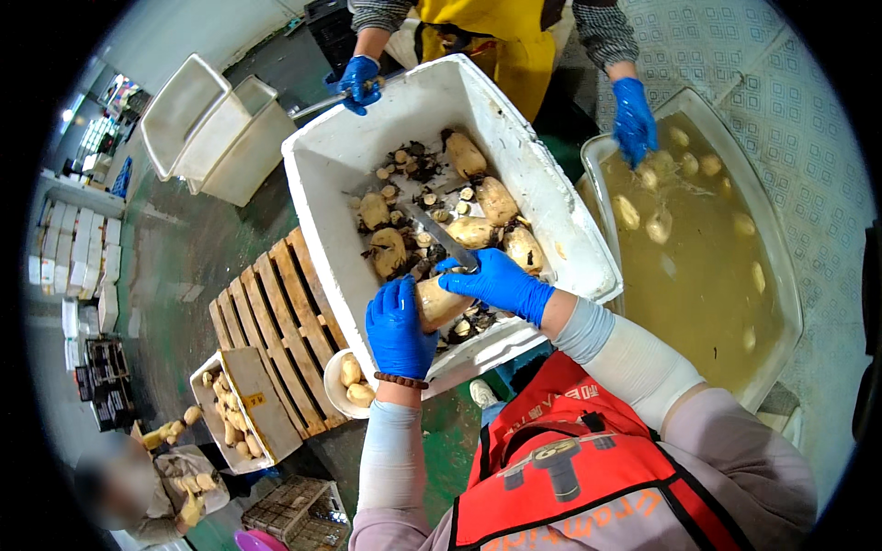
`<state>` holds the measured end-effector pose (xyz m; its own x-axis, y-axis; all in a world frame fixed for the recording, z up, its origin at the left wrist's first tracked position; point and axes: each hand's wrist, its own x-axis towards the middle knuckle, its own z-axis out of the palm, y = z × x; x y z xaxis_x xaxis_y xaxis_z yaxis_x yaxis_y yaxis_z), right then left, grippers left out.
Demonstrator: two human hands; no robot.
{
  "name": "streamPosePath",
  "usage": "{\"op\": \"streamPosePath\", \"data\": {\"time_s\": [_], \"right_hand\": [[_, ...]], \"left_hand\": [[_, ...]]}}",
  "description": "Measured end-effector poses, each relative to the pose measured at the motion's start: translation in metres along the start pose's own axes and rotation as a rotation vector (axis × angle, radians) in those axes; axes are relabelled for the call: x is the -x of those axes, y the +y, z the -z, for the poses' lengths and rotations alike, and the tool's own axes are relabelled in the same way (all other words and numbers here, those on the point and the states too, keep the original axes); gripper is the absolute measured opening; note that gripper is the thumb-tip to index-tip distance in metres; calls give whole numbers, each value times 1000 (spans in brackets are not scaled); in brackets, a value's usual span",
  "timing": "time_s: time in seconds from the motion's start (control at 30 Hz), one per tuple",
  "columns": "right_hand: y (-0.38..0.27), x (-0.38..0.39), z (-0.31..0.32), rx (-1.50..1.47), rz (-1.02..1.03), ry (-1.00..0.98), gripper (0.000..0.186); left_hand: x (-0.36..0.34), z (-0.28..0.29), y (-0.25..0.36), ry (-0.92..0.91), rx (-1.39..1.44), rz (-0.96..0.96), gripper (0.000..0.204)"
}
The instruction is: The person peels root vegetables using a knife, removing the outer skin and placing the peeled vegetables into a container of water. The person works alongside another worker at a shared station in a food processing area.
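My left hand (401, 326), in a blue glove, is closed round a thick, pale lotus root (437, 306) over the near side of a white foam box (317, 207). In my gloved right hand (503, 283) is a knife (439, 236), its blade pointing away from me to the far left. The fingers of that hand lie close to the root's right end. Inside the box are several more lotus roots (496, 200), cut-off round ends (466, 194) and dark trimmings (423, 167).
Across the box, a co-worker's gloved hand (359, 84) grips a tool; the other hand (633, 119) reaches over a tub of murky water (698, 266) with floating roots. Left stand a wooden pallet (276, 303), a bowl (336, 386) and a box of roots (262, 395) beside another person.
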<state>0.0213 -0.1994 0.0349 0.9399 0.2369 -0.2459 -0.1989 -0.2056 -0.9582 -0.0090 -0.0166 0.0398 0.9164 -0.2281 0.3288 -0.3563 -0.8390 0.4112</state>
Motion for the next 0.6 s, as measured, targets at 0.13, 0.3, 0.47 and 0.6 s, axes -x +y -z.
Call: {"op": "streamPosePath", "data": {"time_s": [0.13, 0.3, 0.47, 0.6], "right_hand": [[16, 4, 34, -316, 24, 145, 31], [19, 69, 134, -434, 79, 490, 40], [153, 151, 254, -659, -142, 1057, 32], [253, 196, 280, -677, -416, 1339, 31]], "left_hand": [[-38, -12, 28, -3, 14, -215, 59], [-87, -46, 23, 75, 267, -118, 60], [-99, -125, -20, -302, 16, 45, 56], [-102, -193, -27, -668, -97, 168, 40]]}}
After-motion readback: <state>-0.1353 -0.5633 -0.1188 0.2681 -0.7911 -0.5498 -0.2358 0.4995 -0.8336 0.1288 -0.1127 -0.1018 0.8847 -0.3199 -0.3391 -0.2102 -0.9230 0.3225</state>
